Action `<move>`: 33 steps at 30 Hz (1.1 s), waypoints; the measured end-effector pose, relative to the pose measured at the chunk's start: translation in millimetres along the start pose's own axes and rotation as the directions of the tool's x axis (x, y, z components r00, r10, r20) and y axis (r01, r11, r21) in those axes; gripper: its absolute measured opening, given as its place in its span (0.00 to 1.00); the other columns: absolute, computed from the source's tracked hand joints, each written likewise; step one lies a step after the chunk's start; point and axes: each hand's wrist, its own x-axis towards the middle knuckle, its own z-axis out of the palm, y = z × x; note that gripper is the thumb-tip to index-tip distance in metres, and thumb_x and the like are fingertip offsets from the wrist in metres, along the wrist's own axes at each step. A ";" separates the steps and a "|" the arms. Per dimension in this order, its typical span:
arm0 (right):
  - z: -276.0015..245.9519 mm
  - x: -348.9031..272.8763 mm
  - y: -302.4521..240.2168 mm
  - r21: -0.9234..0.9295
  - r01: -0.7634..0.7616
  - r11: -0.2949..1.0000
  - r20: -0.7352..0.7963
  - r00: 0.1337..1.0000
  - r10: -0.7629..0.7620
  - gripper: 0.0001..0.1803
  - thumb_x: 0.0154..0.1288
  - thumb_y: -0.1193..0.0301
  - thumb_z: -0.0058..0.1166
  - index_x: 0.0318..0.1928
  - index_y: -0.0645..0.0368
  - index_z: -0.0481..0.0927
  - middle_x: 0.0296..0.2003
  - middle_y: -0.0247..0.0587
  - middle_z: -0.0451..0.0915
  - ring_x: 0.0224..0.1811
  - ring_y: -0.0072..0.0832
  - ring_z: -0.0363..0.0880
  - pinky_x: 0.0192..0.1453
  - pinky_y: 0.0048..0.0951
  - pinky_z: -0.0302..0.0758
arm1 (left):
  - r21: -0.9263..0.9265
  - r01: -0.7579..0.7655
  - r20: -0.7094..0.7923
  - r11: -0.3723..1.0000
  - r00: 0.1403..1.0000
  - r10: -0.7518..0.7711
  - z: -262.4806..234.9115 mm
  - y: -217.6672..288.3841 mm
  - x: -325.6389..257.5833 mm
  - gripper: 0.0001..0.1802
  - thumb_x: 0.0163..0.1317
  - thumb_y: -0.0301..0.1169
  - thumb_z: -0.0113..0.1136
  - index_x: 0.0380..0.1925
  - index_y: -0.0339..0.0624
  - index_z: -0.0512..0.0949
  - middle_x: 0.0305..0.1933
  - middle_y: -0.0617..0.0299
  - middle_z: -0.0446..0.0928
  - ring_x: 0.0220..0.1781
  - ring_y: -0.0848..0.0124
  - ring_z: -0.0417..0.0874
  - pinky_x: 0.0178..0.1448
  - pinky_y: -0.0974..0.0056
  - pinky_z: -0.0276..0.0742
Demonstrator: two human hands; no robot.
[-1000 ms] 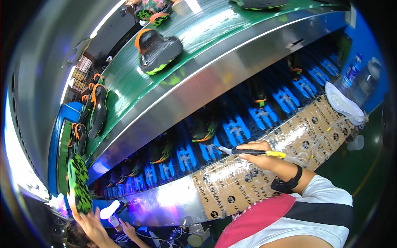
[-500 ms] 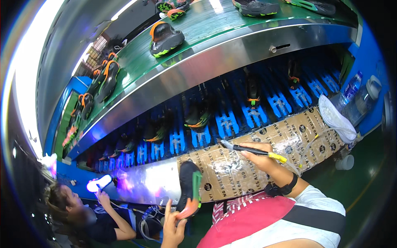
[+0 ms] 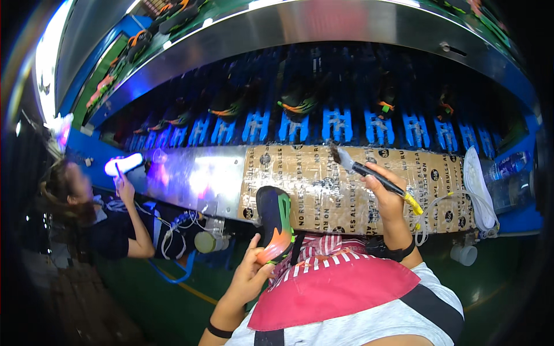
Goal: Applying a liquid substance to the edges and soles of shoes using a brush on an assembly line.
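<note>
My left hand [image 3: 252, 275] grips one end of a shoe sole [image 3: 274, 214], dark inside with green and orange sidewalls. The sole is held at the front edge of the bench, its far end over the brown covering. Closed around a brush [image 3: 372, 171] with a black handle is my right hand [image 3: 388, 196]. The bristles point to the far left above the bench, apart from the sole. A thin clear tube [image 3: 427, 216] runs from the brush's yellow end. Part of my left fingers is hidden under the sole.
Brown printed sheeting [image 3: 323, 199] covers the bench, with a bare metal plate [image 3: 222, 167] to its left. Blue racks [image 3: 336, 125] carry dark shoes behind it. A white hat-like item [image 3: 478, 184] and bottles [image 3: 511, 167] stand right. A co-worker [image 3: 124, 230] works at the left.
The view has tipped down toward the bench. My left hand still holds the sole, now closer to my apron, and my right hand keeps the brush over the bench.
</note>
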 end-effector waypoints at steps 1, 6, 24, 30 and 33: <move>1.8 -0.9 1.2 0.008 0.004 1.000 0.008 1.000 -0.004 0.17 0.55 0.74 0.59 0.44 0.70 0.77 0.32 0.44 0.81 0.33 0.22 0.79 0.39 0.18 0.73 | -0.030 -0.006 -0.019 1.000 1.000 0.006 2.3 -10.0 -3.5 0.20 0.60 0.21 0.51 0.52 0.37 0.62 0.69 0.45 0.42 0.48 0.74 0.74 0.45 0.66 0.79; 8.9 -8.0 5.4 -0.025 -0.084 0.996 0.057 0.995 0.086 0.17 0.55 0.74 0.58 0.44 0.70 0.77 0.31 0.45 0.82 0.32 0.22 0.79 0.38 0.17 0.73 | -0.726 -0.013 -0.036 0.687 0.999 -0.020 9.8 -32.6 0.5 0.32 0.54 0.19 0.43 0.60 0.48 0.52 0.65 0.49 0.53 0.61 0.53 0.66 0.58 0.49 0.70; 40.6 -35.3 11.5 0.025 -0.149 0.988 0.120 0.982 0.145 0.14 0.55 0.77 0.56 0.42 0.70 0.77 0.30 0.46 0.80 0.28 0.24 0.78 0.34 0.19 0.74 | -0.903 0.413 0.392 0.119 0.905 -0.167 -9.2 -100.6 55.2 0.41 0.58 0.60 0.41 0.57 0.33 0.62 0.55 0.38 0.66 0.54 0.46 0.72 0.55 0.46 0.70; 74.7 -29.5 -31.6 0.030 -0.102 0.994 0.267 0.960 0.091 0.12 0.53 0.77 0.55 0.39 0.70 0.79 0.26 0.44 0.81 0.25 0.22 0.78 0.31 0.18 0.74 | -0.875 0.067 0.119 0.479 0.990 0.079 -21.0 -52.1 72.2 0.43 0.53 0.62 0.47 0.52 0.30 0.65 0.48 0.40 0.71 0.46 0.53 0.77 0.49 0.53 0.76; 90.4 -29.2 -48.4 -0.097 0.204 0.974 0.450 0.882 -0.140 0.11 0.50 0.78 0.58 0.36 0.68 0.80 0.26 0.43 0.81 0.25 0.21 0.78 0.29 0.21 0.74 | -0.909 0.075 0.133 0.410 0.985 0.114 -19.4 -51.6 86.6 0.46 0.53 0.70 0.35 0.51 0.36 0.68 0.48 0.41 0.72 0.43 0.55 0.78 0.46 0.54 0.77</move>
